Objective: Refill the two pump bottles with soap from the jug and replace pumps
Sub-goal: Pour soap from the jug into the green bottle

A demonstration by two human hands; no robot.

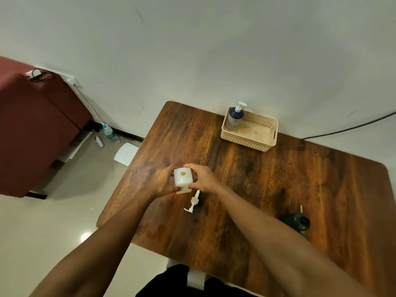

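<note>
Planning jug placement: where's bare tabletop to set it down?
Free: the wide stretch between the beige perforated basket and the dark green jug, and the near table edge. Crowded: around the square white bottle held by both hands, with the white pump beside.

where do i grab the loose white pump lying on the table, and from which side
Grip the pump by its collar at mid-length, coming from above with fingers across its sides. It lies flat near the right hand, spout toward you, tube pointing away.
</note>
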